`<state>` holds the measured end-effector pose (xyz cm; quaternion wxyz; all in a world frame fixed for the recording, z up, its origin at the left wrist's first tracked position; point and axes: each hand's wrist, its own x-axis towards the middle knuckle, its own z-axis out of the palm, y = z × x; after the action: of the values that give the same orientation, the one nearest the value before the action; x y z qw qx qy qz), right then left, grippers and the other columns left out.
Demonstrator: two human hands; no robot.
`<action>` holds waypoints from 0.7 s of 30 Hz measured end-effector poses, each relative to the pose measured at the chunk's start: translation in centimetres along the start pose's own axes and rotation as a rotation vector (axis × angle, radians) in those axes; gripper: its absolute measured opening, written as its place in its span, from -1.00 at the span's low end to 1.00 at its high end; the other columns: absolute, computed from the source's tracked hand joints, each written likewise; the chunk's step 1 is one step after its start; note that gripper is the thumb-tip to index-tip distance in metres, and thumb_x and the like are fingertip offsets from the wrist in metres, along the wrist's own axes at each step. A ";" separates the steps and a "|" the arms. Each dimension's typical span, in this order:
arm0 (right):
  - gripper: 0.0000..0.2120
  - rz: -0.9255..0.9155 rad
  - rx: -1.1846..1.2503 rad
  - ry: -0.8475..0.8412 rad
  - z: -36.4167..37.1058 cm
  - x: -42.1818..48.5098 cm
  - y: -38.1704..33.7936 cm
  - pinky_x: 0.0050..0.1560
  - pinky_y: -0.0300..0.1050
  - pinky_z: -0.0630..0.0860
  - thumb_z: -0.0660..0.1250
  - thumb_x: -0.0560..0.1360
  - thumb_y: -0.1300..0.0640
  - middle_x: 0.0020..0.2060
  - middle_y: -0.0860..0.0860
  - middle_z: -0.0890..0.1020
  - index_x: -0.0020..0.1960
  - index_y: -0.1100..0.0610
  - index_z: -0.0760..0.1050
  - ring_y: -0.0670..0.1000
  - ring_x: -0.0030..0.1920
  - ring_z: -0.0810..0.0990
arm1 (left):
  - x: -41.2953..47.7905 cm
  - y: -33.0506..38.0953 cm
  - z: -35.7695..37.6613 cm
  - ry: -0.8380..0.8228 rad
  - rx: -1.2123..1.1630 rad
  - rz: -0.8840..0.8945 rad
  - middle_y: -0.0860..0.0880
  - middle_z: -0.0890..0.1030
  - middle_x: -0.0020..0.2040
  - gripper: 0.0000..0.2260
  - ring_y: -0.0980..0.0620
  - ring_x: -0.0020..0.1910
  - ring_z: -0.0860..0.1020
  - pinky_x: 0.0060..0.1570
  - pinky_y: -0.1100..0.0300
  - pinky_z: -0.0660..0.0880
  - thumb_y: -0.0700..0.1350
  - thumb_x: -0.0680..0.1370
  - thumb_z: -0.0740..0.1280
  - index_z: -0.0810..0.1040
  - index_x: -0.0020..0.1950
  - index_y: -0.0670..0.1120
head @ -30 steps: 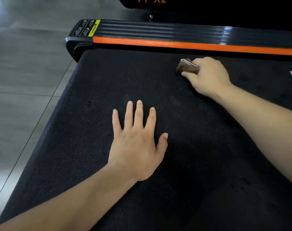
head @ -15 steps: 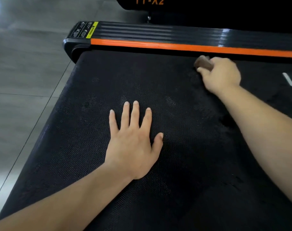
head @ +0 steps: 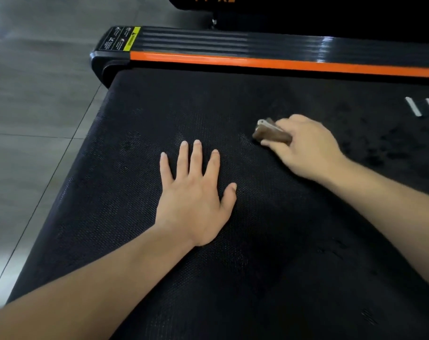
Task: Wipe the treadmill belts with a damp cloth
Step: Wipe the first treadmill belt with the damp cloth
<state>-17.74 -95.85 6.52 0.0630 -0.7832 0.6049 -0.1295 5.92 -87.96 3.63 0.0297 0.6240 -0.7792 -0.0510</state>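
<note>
Gripping a folded brown cloth [head: 272,135], the right hand [head: 306,148] curls its fingers round it & presses it on the black belt [head: 257,278], just right of & slightly beyond the left hand [head: 196,197], which lies flat w/ fingers spread, holding nothing. Cloth's long axis runs approx. left-right, free end twd the left fingertips. Vs 0.5 s ago: cloth & right hand have come back from beside the orange rail [head: 282,63] to mid-belt, nearer the left hand, which hasn't moved.

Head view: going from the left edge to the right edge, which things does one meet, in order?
grey floor → left hand → brown cloth → right hand, which grips the cloth → white marks
</note>
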 end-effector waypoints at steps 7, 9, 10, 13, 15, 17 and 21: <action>-0.66 0.192 -0.081 0.139 -0.7 0.6 1.5 -0.08 0.05 0.46 0.31 0.56 -0.22 -0.14 0.09 0.54 -0.05 0.07 0.54 0.24 -0.08 0.56 | 0.1 0.0 0.2 -0.010 0.001 -0.013 -0.17 -0.04 0.69 -0.28 -0.19 0.67 -0.17 0.57 -0.33 -0.19 0.35 0.60 -0.19 0.01 0.69 0.00; -0.71 0.025 0.001 0.042 -0.3 -2.5 -0.4 -0.17 -0.01 0.36 0.32 0.56 -0.20 -0.25 -0.05 0.43 -0.14 0.01 0.47 0.11 -0.20 0.48 | 0.2 0.0 0.2 -0.018 0.002 -0.015 -0.17 -0.06 0.70 -0.28 -0.18 0.67 -0.18 0.57 -0.33 -0.20 0.35 0.60 -0.19 -0.01 0.69 0.01; -0.71 -0.001 -0.004 0.007 -0.6 -3.2 -0.2 -0.18 -0.02 0.33 0.32 0.56 -0.21 -0.27 -0.09 0.39 -0.16 -0.01 0.44 0.07 -0.22 0.45 | 0.2 0.0 0.2 -0.020 0.000 -0.013 -0.16 -0.06 0.70 -0.28 -0.18 0.67 -0.19 0.57 -0.32 -0.21 0.35 0.60 -0.19 -0.01 0.69 0.01; -0.71 0.152 -0.107 0.089 -1.6 -1.2 2.7 -0.06 0.07 0.47 0.31 0.56 -0.23 -0.19 -0.01 0.48 -0.09 0.00 0.50 0.18 -0.10 0.55 | 0.1 -0.1 0.2 -0.018 -0.003 -0.013 -0.17 -0.06 0.70 -0.28 -0.18 0.67 -0.18 0.57 -0.32 -0.21 0.35 0.60 -0.19 -0.01 0.69 0.01; -0.66 0.329 -0.083 0.156 -1.9 -0.4 3.0 0.03 0.13 0.50 0.29 0.56 -0.23 -0.09 0.11 0.55 -0.01 0.06 0.54 0.27 0.01 0.57 | 0.0 -0.1 0.2 -0.013 -0.005 -0.015 -0.17 -0.05 0.70 -0.27 -0.18 0.67 -0.18 0.57 -0.32 -0.21 0.35 0.60 -0.20 0.00 0.69 0.01; -0.67 0.223 -0.110 0.167 -0.6 -2.1 0.9 -0.01 0.11 0.46 0.30 0.56 -0.22 -0.09 0.13 0.55 -0.02 0.05 0.54 0.25 -0.02 0.56 | 0.0 -0.1 0.2 -0.015 -0.006 -0.018 -0.16 -0.05 0.70 -0.26 -0.18 0.67 -0.17 0.57 -0.32 -0.21 0.36 0.59 -0.21 0.01 0.69 0.01; -0.66 -0.038 -0.015 0.024 -0.3 -7.0 -1.0 -0.13 0.02 0.39 0.23 0.52 -0.29 -0.22 -0.04 0.43 -0.16 -0.02 0.42 0.08 -0.17 0.47 | 0.1 -0.1 0.3 -0.012 0.000 -0.020 -0.16 -0.04 0.70 -0.25 -0.17 0.67 -0.16 0.57 -0.32 -0.19 0.36 0.57 -0.21 0.02 0.69 0.02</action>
<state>-18.57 -88.83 6.18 0.0473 -0.7932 0.5918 -0.1357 5.94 -88.09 3.29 0.0248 0.6314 -0.7731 -0.0551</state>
